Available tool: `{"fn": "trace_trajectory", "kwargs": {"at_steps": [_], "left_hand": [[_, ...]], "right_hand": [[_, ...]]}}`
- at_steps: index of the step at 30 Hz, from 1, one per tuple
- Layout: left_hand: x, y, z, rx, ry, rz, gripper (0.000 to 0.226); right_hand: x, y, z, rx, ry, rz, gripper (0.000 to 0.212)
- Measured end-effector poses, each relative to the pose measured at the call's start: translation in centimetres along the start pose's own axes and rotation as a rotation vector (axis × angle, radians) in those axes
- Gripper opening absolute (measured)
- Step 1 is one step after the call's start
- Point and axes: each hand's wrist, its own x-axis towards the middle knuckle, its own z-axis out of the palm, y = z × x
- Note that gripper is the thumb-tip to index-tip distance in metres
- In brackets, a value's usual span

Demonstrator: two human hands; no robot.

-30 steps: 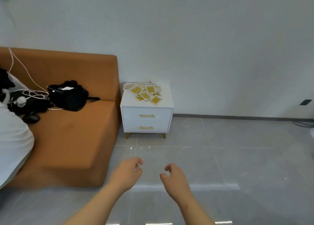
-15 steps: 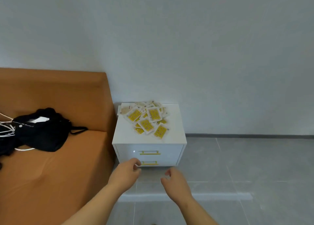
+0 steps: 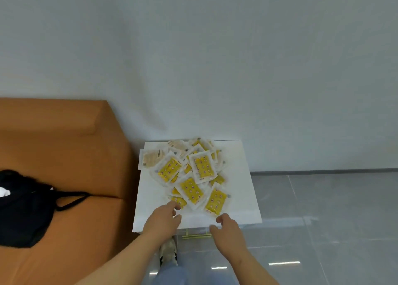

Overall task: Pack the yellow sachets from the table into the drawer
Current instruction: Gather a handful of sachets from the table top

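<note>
Both hands, left hand [image 3: 163,220] and right hand [image 3: 228,227], loosely curled and holding nothing, hover at white table [image 3: 241,190] front edge near yellow sachets [image 3: 191,177] pile.

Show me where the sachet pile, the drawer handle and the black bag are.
sachet pile [image 3: 202,166], head view, a yellow sachet near its middle.
drawer handle [image 3: 195,235], head view, the bar's middle.
black bag [image 3: 23,215], head view, its body.

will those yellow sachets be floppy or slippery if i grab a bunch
The yellow sachets look thin and flat, so probably light and somewhat floppy. Their smooth-looking pale edges suggest they may slide over one another in the loose pile. Being flat, they should not roll.
</note>
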Motion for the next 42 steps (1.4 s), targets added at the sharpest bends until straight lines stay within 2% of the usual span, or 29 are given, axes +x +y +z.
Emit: {"fn": "trace_trajectory", "kwargs": {"at_steps": [6, 10, 14, 16, 18, 22, 24, 26, 29, 32, 35, 39, 42], "left_hand": [[6.9, 0.0, 0.2, -0.075, 0.016, -0.121, 0.039], [10.7, -0.4, 1.6, -0.086, 0.013, -0.244, 0.061], [13.7, -0.4, 3.5, 0.095, -0.061, -0.36, 0.096], [15.1, -0.3, 4.5, 0.143, -0.095, -0.375, 0.105], [16.2, -0.1, 5.7, 0.082, -0.099, -0.407, 0.108], [16.9, 0.7, 7.4, 0.143, 0.026, -0.43, 0.105], [16.8, 0.8, 7.6, 0.09, 0.103, -0.399, 0.1], [16.7, 0.4, 7.4, -0.022, 0.107, -0.371, 0.097], [16.8, -0.3, 6.2, -0.15, 0.06, -0.343, 0.09], [17.1, -0.8, 4.2, -0.323, 0.093, -0.324, 0.073], [17.3, -1.2, 2.5, -0.554, 0.145, -0.4, 0.06], [18.0, -1.7, 1.7, -0.874, 0.171, -0.532, 0.053], [17.9, -1.5, 2.1, -1.081, 0.155, -0.653, 0.052]], "right_hand": [[7.2, -1.0, 0.1, 0.07, -0.021, 0.158, 0.06], [12.4, -0.5, -0.1, -0.055, -0.079, 0.24, 0.088], [16.5, 0.2, 0.0, -0.181, -0.103, 0.241, 0.102], [17.9, 0.6, 0.4, -0.278, -0.108, 0.189, 0.103], [18.7, 0.9, 1.0, -0.398, -0.098, 0.113, 0.103], [19.2, 1.7, 1.7, -0.593, 0.005, 0.038, 0.099], [19.2, 1.8, 1.7, -0.615, -0.009, -0.002, 0.095], [19.5, 1.8, 1.6, -0.534, -0.049, -0.015, 0.087], [20.3, 1.7, 0.9, -0.225, -0.072, 0.023, 0.058], [21.4, 0.9, -0.3, -0.099, 0.031, 0.019, 0.036], [22.9, 0.1, -1.0, -0.266, 0.147, 0.017, 0.05], [23.7, -0.8, -0.5, -0.327, 0.063, 0.052, 0.078], [22.8, -0.8, 0.5, -0.019, 0.021, 0.132, 0.074]]}}
